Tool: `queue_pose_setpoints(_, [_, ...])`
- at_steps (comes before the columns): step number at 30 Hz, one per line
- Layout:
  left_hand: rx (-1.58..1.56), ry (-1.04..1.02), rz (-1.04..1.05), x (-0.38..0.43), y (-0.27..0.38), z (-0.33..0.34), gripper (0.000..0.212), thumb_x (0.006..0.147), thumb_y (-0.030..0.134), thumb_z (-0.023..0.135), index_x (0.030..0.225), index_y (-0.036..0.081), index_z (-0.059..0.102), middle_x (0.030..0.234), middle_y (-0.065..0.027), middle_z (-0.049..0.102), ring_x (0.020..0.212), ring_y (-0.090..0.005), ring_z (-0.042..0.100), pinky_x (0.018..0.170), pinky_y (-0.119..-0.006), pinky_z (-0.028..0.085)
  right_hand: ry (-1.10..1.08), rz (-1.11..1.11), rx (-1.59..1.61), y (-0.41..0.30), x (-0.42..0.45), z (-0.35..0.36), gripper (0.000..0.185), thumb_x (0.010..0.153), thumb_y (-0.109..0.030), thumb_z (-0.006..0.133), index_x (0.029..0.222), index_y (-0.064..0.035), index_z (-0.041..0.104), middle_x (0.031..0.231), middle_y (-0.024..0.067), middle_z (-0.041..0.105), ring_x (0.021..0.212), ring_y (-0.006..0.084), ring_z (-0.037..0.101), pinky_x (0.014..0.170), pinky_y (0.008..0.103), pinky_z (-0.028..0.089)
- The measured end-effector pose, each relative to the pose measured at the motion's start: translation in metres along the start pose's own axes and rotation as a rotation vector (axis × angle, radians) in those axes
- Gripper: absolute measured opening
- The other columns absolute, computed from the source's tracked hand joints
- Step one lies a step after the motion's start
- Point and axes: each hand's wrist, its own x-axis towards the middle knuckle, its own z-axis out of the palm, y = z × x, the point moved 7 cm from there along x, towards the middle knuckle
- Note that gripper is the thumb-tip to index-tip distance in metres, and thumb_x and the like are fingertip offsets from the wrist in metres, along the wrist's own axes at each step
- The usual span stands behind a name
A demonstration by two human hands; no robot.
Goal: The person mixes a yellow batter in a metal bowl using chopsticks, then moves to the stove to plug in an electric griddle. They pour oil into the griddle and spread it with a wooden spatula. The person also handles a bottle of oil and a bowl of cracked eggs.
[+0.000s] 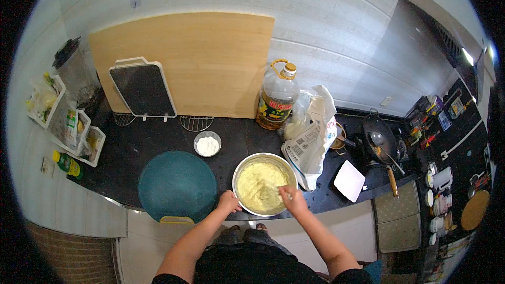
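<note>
A round metal bowl [238, 165] stands near the counter's front edge. Inside it is a pale yellow, crumbly mixture [254, 179] that looks like flour or dough. My left hand [229, 202] grips the bowl's left rim. Over the right side of the bowl, my right hand [291, 198] is closed around a thin utensil whose lower end is blurred in the mixture; its exact kind is unclear. Left of the bowl lies a round dark green board [177, 185] with a yellow handle, reaching over the counter edge. Behind the board sits a small bowl of white powder [208, 146].
Behind the metal bowl stand a large oil bottle [278, 94] and an opened flour bag [309, 146]. A white square dish [349, 181] lies to the right, before a wok [378, 138] on the stove. A wooden board [213, 63] and a black cutting board [142, 88] lean on the wall.
</note>
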Motion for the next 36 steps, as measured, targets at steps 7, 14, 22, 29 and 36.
queue_pose_setpoints(7, [0.058,-0.065,0.002,0.022,-0.016,0.005,0.018,0.083,0.015,0.054,0.084,0.004,0.039,0.072,-0.0156,0.064,0.059,-0.0236,0.065,0.043,-0.031,0.049,-0.216,-0.021,0.023,-0.026,-0.018,0.005,0.018,0.082,-0.016,0.059,0.081,0.0011,0.064,0.079,0.0175,0.063,0.070,0.0303,0.062,0.063,0.0352,0.048])
queue_pose_setpoints(14, [0.014,-0.006,-0.042,-0.005,0.000,-0.002,0.012,0.082,0.007,0.052,0.088,0.000,0.046,0.071,-0.0151,0.064,0.059,-0.0215,0.065,0.040,-0.029,0.047,-0.155,0.075,-0.145,-0.007,0.003,-0.012,0.016,0.081,-0.014,0.059,0.086,0.0005,0.064,0.077,0.0181,0.063,0.070,0.0306,0.062,0.063,0.0342,0.049])
queue_pose_setpoints(22, [-0.017,0.012,-0.021,-0.002,-0.002,0.002,0.012,0.078,0.009,0.059,0.080,-0.001,0.053,0.067,-0.0132,0.064,0.058,-0.0195,0.065,0.042,-0.029,0.048,-0.011,0.069,0.006,0.012,0.015,-0.005,0.016,0.080,-0.014,0.060,0.079,0.0016,0.063,0.077,0.0196,0.062,0.069,0.0346,0.061,0.060,0.0373,0.048])
queue_pose_setpoints(29, [0.016,-0.007,-0.037,0.001,-0.002,0.007,0.016,0.081,0.010,0.056,0.084,0.001,0.043,0.071,-0.0146,0.064,0.059,-0.0213,0.065,0.042,-0.030,0.048,-0.236,0.022,0.140,-0.020,-0.006,0.016,0.018,0.083,-0.015,0.058,0.085,0.0018,0.065,0.074,0.0167,0.064,0.068,0.0273,0.064,0.064,0.0347,0.049])
queue_pose_setpoints(36, [-0.011,-0.016,-0.011,0.005,-0.009,0.002,0.017,0.082,0.009,0.053,0.089,0.003,0.038,0.072,-0.0160,0.063,0.060,-0.0228,0.065,0.043,-0.032,0.048,-0.202,-0.020,-0.079,-0.017,-0.001,-0.002,0.016,0.081,-0.012,0.059,0.082,0.0026,0.064,0.074,0.0187,0.062,0.067,0.0308,0.062,0.060,0.0352,0.048])
